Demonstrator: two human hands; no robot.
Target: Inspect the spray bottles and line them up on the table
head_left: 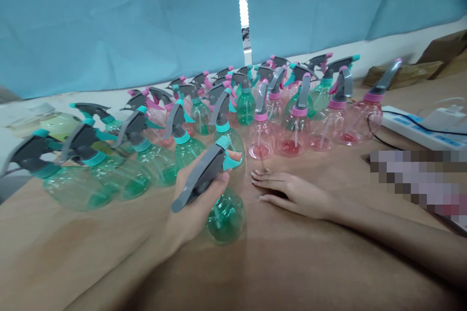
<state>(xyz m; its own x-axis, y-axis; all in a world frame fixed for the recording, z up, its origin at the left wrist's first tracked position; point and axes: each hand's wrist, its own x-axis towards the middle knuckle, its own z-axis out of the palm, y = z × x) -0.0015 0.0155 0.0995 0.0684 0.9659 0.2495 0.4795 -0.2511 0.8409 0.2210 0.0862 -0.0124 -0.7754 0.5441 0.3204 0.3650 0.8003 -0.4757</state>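
Observation:
My left hand (195, 201) is wrapped round the neck of a green spray bottle (223, 215) with a grey trigger head and teal nozzle, holding it just above the brown table (91, 252). To its right, my right hand (288, 189) lies flat on the table, fingers stretched out and together, holding nothing. Right behind both hands stand several green spray bottles (146, 165) on the left and several pink spray bottles (295, 131) on the right.
A white power strip (412, 129) with black cables lies at the right. A blurred-out patch (419, 180) covers something near the right edge. Brown cardboard pieces (412, 70) sit at the back right. A blue curtain (127, 19) hangs behind the table.

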